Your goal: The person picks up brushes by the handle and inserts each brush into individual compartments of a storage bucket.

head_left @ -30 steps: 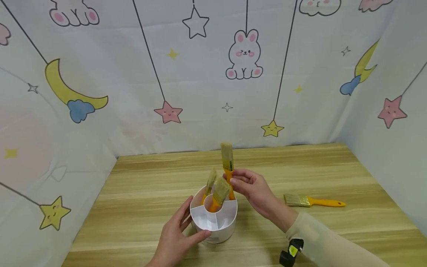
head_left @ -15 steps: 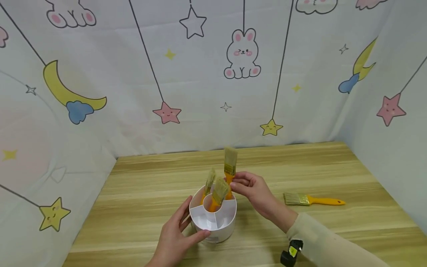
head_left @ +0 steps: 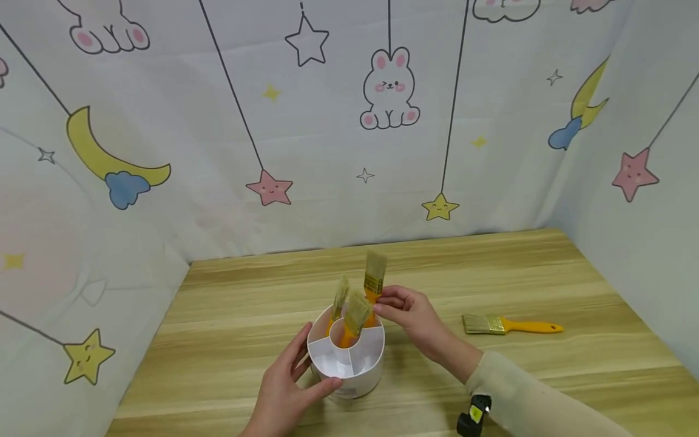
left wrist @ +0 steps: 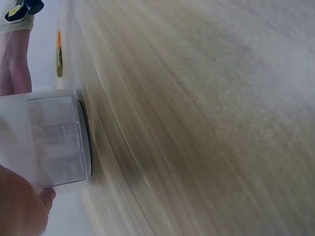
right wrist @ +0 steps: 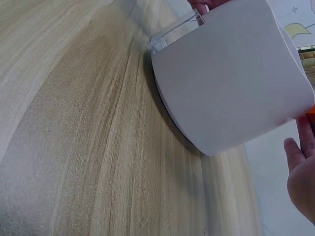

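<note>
A white round holder [head_left: 357, 386] with divided compartments stands on the table in the head view. My left hand [head_left: 285, 383] grips its left side, thumb at the front and fingers along the side. Two paintbrushes lean inside it: one paintbrush [head_left: 357, 311] in the central ring, another paintbrush [head_left: 340, 297] in the back left compartment. At the back right compartment my right hand [head_left: 411, 311] pinches the orange handle of an upright paintbrush [head_left: 375, 273], bristles up. The handle's lower end is inside the holder. The left wrist view shows a clear drawer-like box [left wrist: 58, 140] on the holder's front.
Another paintbrush [head_left: 510, 325] lies flat on the wooden table [head_left: 229, 315], right of the right hand, its orange handle pointing right. A printed white curtain [head_left: 327, 133] hangs along the table's back and sides. A black device [head_left: 474, 416] is strapped at the right wrist.
My right hand has lowered the upright paintbrush deeper into the holder's back right compartment. The left hand keeps its grip on the holder. The head view has shifted slightly.
</note>
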The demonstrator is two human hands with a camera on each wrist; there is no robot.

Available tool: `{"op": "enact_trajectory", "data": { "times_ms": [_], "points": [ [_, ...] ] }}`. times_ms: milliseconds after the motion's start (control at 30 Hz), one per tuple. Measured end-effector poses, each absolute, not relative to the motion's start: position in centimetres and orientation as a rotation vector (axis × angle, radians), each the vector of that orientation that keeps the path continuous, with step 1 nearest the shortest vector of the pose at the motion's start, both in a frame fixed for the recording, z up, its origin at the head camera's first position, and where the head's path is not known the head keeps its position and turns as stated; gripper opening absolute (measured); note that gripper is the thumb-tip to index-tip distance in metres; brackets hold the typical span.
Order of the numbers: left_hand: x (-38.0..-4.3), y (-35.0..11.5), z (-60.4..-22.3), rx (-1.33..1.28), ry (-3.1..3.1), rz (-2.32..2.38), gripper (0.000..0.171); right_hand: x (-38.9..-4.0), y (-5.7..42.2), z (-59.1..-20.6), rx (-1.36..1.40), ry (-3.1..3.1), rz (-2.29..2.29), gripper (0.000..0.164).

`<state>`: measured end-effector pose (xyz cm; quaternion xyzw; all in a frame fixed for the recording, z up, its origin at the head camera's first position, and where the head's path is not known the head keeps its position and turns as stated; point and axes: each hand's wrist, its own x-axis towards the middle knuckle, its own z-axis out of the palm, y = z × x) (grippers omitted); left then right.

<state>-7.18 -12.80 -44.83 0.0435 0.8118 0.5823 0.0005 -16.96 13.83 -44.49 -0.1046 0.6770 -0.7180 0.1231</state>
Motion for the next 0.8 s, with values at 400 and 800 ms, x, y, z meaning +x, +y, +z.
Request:
{"op": "enact_trajectory", "data": {
  "times_ms": [400, 800],
  "points": [
    [-7.02, -12.86, -44.89, 0.143, 2.547, 1.851, 0.104, -16.96, 13.75, -44.65, -0.393, 1.992, -2.090, 0.040],
    [-7.03, -12.82, -44.95, 0.153, 2.538, 1.861, 0.103, -17.13, 13.91, -44.37, -0.426, 2.120, -2.020, 0.041]
  ]
}}
